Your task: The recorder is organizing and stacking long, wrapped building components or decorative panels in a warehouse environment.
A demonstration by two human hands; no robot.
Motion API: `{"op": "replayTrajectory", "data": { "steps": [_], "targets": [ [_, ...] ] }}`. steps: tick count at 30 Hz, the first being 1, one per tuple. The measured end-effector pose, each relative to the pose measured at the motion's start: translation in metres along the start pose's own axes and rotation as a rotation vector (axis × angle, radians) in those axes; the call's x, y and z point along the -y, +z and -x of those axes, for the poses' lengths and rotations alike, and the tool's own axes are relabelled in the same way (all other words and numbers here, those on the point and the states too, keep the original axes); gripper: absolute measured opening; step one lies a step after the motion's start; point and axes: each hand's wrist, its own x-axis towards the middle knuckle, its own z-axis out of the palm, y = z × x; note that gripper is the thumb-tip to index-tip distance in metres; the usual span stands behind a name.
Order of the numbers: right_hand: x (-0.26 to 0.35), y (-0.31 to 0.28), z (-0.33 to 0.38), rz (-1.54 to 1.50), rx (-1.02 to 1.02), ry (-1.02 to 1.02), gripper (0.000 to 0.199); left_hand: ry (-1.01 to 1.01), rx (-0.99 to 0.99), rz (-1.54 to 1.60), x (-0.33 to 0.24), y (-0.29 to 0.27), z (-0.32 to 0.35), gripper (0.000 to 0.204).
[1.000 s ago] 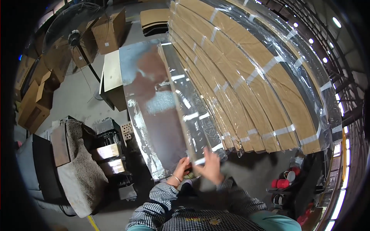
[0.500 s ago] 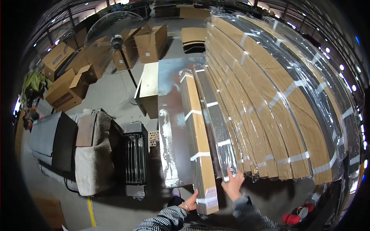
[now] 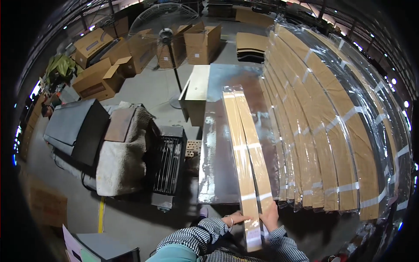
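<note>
Two long, narrow cardboard packages wrapped in clear film lie side by side, running lengthwise over a dark metal-topped table. Their near ends stick out past its front edge. My left hand (image 3: 238,217) is closed at the outer side of the left package (image 3: 250,198), close to its near end, which bears a pale label. Around the near end of the right package (image 3: 257,159) my right hand (image 3: 270,215) is closed, its fingers partly hidden. The packages nearly touch along their length, with a thin dark gap toward the near end. White tape bands cross both.
A row of larger film-wrapped cardboard packages (image 3: 323,144) stands along the table's right side. The bare tabletop (image 3: 220,174) shows at left. Beyond are a floor fan (image 3: 166,36) and open cartons (image 3: 203,46). A cloth-draped stand (image 3: 120,170) and a black slatted unit (image 3: 168,168) stand left.
The right package has turned from its dark side to its cardboard side and come against the left one. My right hand has shifted its grip. The whole view has swung left.
</note>
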Motion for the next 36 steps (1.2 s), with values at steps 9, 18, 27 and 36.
{"op": "replayTrajectory", "data": {
  "steps": [9, 18, 27, 36],
  "targets": [
    [0.022, -0.03, 0.091, -0.109, 0.269, -0.324, 0.082, -0.217, -0.221, 0.567, 0.003, -0.044, 0.092, 0.073],
    [0.144, -0.007, 0.021, -0.061, 0.399, -0.676, 0.081, -0.034, -0.535, 0.965, -0.009, -0.087, 0.177, 0.079],
    [0.282, -0.046, -0.009, 0.117, 0.456, -0.96, 0.067, 0.403, -0.52, 1.316, -0.087, -0.131, 0.209, 0.068],
    [0.309, -0.033, -0.031, 0.177, 0.479, -0.964, 0.069, 0.565, -0.36, 1.404, -0.082, -0.17, 0.184, 0.06]
  ]
}}
